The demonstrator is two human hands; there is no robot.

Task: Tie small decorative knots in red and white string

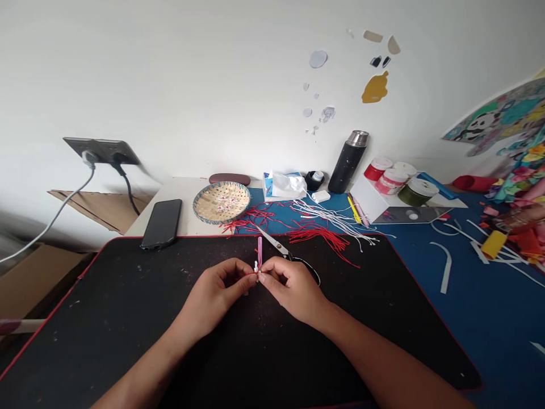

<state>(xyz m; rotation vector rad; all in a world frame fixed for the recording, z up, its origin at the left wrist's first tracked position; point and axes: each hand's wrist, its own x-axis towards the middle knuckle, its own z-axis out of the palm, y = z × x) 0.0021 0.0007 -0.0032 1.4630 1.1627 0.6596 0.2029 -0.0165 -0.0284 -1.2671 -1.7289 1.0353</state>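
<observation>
My left hand (218,289) and my right hand (290,286) meet fingertip to fingertip over the black mat (128,318). Both are closed in a pinch on a small pink strip (259,250) that stands upright between them, with a tiny white piece and a red thread at its base. Scissors (283,253) lie on the mat just behind my right hand. Bundles of red threads (323,237) and white threads (332,218) are spread behind the scissors.
A woven basket (221,201) and a black phone (162,223) sit at the back left. A tissue pack (286,185), dark flask (349,162) and paint jars (394,176) stand near the wall. Paper scraps cover the blue surface (468,307) on the right.
</observation>
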